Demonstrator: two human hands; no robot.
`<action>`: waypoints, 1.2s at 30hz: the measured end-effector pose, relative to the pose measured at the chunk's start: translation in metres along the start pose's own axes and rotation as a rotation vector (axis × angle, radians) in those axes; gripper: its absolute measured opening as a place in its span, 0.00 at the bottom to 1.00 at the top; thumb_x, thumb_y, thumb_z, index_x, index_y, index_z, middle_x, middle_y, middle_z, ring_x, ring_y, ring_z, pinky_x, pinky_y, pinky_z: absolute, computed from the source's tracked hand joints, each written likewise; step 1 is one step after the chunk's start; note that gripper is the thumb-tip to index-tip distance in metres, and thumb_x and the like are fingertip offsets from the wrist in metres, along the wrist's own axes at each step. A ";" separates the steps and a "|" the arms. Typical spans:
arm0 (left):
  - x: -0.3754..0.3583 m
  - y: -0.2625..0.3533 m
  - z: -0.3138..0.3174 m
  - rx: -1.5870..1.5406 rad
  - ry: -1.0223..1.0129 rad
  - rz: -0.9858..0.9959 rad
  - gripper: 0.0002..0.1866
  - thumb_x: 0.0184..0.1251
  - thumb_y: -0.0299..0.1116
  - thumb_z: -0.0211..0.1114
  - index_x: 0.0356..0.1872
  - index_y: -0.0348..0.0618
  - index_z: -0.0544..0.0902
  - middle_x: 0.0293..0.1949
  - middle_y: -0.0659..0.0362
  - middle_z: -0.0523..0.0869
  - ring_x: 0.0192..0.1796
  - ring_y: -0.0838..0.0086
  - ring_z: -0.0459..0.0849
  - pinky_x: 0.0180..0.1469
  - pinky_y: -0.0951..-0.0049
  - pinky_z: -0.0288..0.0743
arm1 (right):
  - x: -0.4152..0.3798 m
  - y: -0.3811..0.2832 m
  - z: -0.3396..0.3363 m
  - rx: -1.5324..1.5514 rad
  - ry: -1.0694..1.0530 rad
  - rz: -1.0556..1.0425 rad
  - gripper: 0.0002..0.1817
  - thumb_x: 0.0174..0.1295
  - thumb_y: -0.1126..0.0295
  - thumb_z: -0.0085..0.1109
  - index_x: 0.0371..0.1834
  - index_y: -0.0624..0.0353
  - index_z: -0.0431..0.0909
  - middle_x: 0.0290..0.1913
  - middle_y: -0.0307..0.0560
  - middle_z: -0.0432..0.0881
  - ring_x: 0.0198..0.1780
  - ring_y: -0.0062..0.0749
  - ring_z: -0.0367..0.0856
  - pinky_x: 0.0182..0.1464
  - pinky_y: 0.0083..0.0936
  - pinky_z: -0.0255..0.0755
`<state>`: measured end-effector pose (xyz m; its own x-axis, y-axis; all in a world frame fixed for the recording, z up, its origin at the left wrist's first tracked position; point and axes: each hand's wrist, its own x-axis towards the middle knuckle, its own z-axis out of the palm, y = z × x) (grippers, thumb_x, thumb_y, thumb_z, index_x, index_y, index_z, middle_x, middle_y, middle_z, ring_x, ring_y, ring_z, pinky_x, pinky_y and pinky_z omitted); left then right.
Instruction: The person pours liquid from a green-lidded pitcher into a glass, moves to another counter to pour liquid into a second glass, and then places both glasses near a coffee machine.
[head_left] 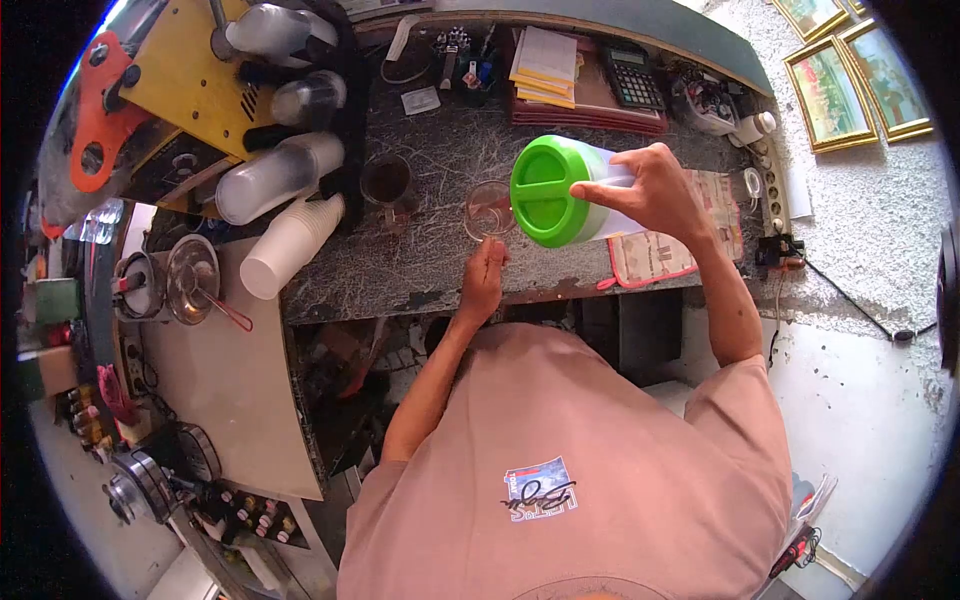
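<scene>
Nearest the body, the left hand (483, 280) rests with curled fingers at the front edge of the dark marbled table (420, 260), touching the base of a small clear drinking glass (490, 210) that looks fragile and slippery. Just beyond, the right hand (650, 190) grips the white plastic jug with a green screw lid (560, 190), tipped on its side over the glass; the jug seems rigid, best held round its body. Farther back stand a second glass of dark liquid (388, 185) and a black calculator (633, 75).
</scene>
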<state>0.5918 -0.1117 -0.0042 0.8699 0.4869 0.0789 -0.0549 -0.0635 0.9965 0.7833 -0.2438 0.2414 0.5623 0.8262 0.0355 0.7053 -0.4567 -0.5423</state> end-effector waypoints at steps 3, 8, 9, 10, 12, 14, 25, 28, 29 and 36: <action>0.000 -0.001 0.000 0.006 0.002 0.022 0.20 0.86 0.43 0.47 0.35 0.37 0.74 0.27 0.57 0.75 0.31 0.71 0.73 0.38 0.67 0.69 | 0.004 -0.005 -0.002 -0.074 -0.016 -0.032 0.33 0.57 0.38 0.70 0.28 0.64 0.89 0.19 0.54 0.84 0.22 0.43 0.87 0.30 0.35 0.78; 0.000 0.000 0.000 0.006 0.000 0.024 0.20 0.85 0.43 0.48 0.35 0.37 0.74 0.27 0.56 0.75 0.31 0.69 0.74 0.38 0.65 0.70 | 0.010 -0.008 -0.002 -0.090 -0.053 -0.030 0.33 0.56 0.37 0.70 0.27 0.63 0.89 0.19 0.53 0.83 0.23 0.44 0.86 0.31 0.36 0.78; 0.000 -0.001 0.001 -0.006 0.001 0.017 0.20 0.85 0.43 0.48 0.35 0.37 0.73 0.27 0.56 0.75 0.32 0.68 0.74 0.38 0.65 0.70 | 0.011 -0.009 -0.002 -0.091 -0.055 -0.031 0.33 0.56 0.37 0.70 0.27 0.63 0.89 0.19 0.53 0.83 0.23 0.44 0.86 0.31 0.36 0.78; 0.000 -0.002 0.001 -0.017 0.003 0.011 0.20 0.85 0.43 0.48 0.35 0.37 0.73 0.27 0.56 0.75 0.32 0.68 0.74 0.39 0.65 0.70 | 0.012 -0.010 -0.003 -0.105 -0.055 -0.042 0.33 0.56 0.37 0.70 0.27 0.63 0.89 0.19 0.53 0.83 0.23 0.44 0.86 0.31 0.36 0.78; 0.001 -0.002 0.000 -0.025 -0.003 0.015 0.20 0.85 0.42 0.48 0.35 0.37 0.73 0.27 0.56 0.75 0.32 0.68 0.74 0.39 0.65 0.70 | 0.013 -0.012 -0.004 -0.119 -0.057 -0.053 0.32 0.56 0.37 0.70 0.27 0.62 0.89 0.19 0.53 0.83 0.23 0.44 0.86 0.31 0.35 0.78; 0.001 -0.001 0.000 -0.033 -0.010 0.020 0.20 0.85 0.42 0.48 0.35 0.37 0.73 0.28 0.56 0.75 0.32 0.68 0.74 0.39 0.65 0.70 | 0.015 -0.015 -0.006 -0.141 -0.091 -0.022 0.32 0.56 0.36 0.70 0.27 0.62 0.89 0.19 0.53 0.83 0.23 0.45 0.86 0.31 0.36 0.78; 0.001 -0.005 0.000 -0.026 -0.016 0.022 0.20 0.85 0.42 0.48 0.34 0.37 0.73 0.26 0.56 0.73 0.30 0.70 0.72 0.37 0.66 0.69 | 0.019 -0.015 -0.007 -0.247 -0.096 -0.099 0.28 0.58 0.45 0.74 0.28 0.66 0.87 0.19 0.53 0.83 0.21 0.36 0.85 0.27 0.31 0.75; 0.001 -0.009 0.001 -0.028 -0.016 0.029 0.19 0.85 0.42 0.49 0.35 0.37 0.73 0.27 0.55 0.74 0.30 0.70 0.72 0.37 0.66 0.69 | 0.019 -0.016 -0.007 -0.268 -0.106 -0.097 0.28 0.58 0.45 0.74 0.28 0.66 0.87 0.19 0.53 0.83 0.21 0.37 0.85 0.27 0.32 0.76; 0.001 -0.010 0.001 -0.028 -0.017 0.029 0.19 0.85 0.42 0.49 0.35 0.37 0.73 0.27 0.55 0.74 0.30 0.70 0.72 0.37 0.66 0.69 | 0.019 -0.016 -0.007 -0.273 -0.107 -0.101 0.28 0.58 0.45 0.74 0.28 0.66 0.87 0.19 0.54 0.83 0.21 0.37 0.85 0.28 0.32 0.76; 0.001 -0.006 0.000 -0.021 -0.017 0.032 0.18 0.85 0.40 0.48 0.35 0.37 0.73 0.27 0.55 0.74 0.31 0.69 0.74 0.37 0.65 0.70 | 0.020 -0.019 -0.006 -0.290 -0.100 -0.120 0.29 0.58 0.44 0.73 0.27 0.65 0.86 0.19 0.53 0.83 0.21 0.39 0.85 0.29 0.32 0.76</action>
<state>0.5930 -0.1110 -0.0105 0.8759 0.4697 0.1103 -0.0926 -0.0607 0.9939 0.7842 -0.2204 0.2577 0.4324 0.9017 -0.0061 0.8656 -0.4170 -0.2772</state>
